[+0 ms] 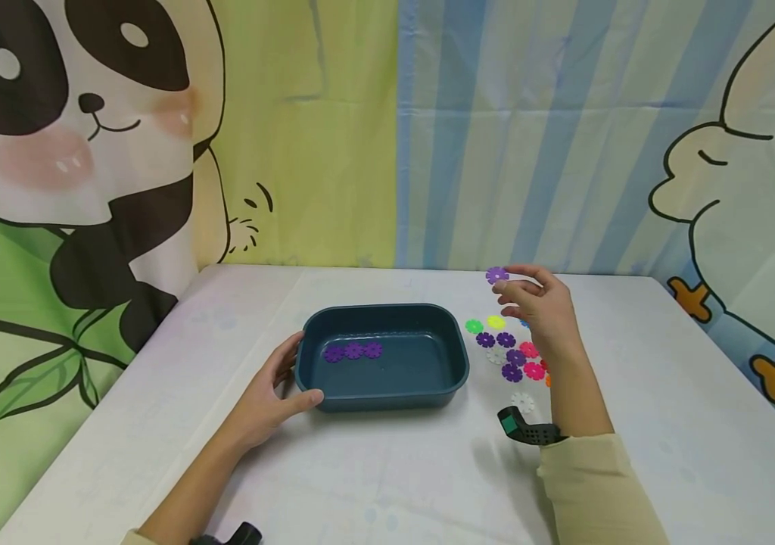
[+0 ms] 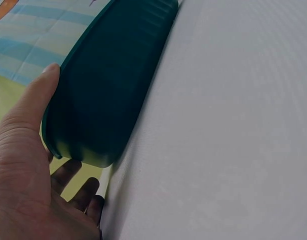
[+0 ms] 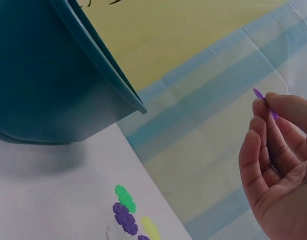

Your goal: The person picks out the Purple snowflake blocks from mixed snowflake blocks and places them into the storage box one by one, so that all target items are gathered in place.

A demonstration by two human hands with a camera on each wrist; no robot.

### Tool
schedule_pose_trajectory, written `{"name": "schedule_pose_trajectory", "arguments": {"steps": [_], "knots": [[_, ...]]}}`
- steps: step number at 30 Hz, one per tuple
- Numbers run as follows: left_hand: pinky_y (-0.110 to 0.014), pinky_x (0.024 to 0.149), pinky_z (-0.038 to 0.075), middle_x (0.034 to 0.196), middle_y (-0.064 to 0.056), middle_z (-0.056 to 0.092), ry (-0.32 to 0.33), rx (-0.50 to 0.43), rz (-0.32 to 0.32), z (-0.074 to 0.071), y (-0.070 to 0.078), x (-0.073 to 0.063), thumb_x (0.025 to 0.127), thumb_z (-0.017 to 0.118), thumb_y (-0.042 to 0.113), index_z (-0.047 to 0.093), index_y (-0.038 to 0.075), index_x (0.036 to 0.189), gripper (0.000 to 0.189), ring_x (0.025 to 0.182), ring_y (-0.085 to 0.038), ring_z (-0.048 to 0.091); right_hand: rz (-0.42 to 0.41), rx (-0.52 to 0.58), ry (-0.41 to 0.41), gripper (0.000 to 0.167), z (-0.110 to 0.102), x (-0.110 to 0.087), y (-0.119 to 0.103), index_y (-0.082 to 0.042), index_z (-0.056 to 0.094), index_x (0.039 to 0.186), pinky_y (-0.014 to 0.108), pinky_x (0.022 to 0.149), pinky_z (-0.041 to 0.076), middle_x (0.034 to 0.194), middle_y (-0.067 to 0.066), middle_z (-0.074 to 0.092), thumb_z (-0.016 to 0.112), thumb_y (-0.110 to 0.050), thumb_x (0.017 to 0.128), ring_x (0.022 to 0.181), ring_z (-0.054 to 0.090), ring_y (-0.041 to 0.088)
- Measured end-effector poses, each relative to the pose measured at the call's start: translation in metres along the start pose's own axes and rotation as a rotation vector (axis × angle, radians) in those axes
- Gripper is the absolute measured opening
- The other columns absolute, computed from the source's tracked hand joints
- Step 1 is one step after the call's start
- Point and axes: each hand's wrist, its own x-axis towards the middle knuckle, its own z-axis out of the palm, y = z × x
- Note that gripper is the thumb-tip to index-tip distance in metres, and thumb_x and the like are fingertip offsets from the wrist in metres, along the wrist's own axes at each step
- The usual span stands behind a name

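A dark teal rectangular plastic basin (image 1: 387, 403) stands on the table, with three purple flower-shaped discs (image 1: 353, 350) lying in a row inside it, toward the left. My left hand (image 1: 272, 397) holds the basin's left end, its thumb against the rim near the front corner and its fingers around the side. Raised above the table to the right of the basin, my right hand (image 1: 537, 306) pinches a purple flower-shaped disc (image 1: 496, 275) between thumb and forefinger. In the right wrist view that disc (image 3: 259, 94) shows edge-on at the fingertips.
Loose flower-shaped discs in purple (image 1: 512, 372), pink (image 1: 533, 371), green (image 1: 474, 326), yellow (image 1: 496, 322) and white (image 1: 522, 402) lie right of the basin, partly hidden by my right arm. A cartoon-printed curtain (image 1: 306, 151) hangs behind the white-covered table (image 1: 374, 477).
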Motion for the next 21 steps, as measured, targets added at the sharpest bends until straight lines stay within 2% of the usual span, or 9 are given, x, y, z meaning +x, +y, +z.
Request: {"name": "schedule_pose_trajectory", "arguments": {"steps": [10, 21], "knots": [[-0.063, 0.123, 0.029, 0.164, -0.011, 0.039, 0.002, -0.002, -0.003, 0.0, 0.0, -0.001, 0.09, 0.079, 0.031, 0.024, 0.03, 0.164, 0.092, 0.151, -0.036, 0.036, 0.0, 0.108, -0.051, 0.045, 0.005, 0.001, 0.0, -0.018, 0.061, 0.131, 0.021, 0.083, 0.061, 0.096, -0.01, 0.074, 0.078, -0.035, 0.093, 0.092, 0.069, 0.011], [-0.062, 0.123, 0.029, 0.164, -0.011, 0.039, 0.002, 0.002, -0.005, 0.0, 0.002, 0.0, 0.09, 0.079, 0.031, 0.024, 0.03, 0.164, 0.092, 0.152, -0.035, 0.036, 0.005, 0.062, -0.097, 0.051, 0.019, 0.001, 0.0, -0.017, 0.06, 0.135, 0.024, 0.087, 0.061, 0.099, -0.01, 0.074, 0.078, -0.038, 0.092, 0.094, 0.07, 0.013]]}}
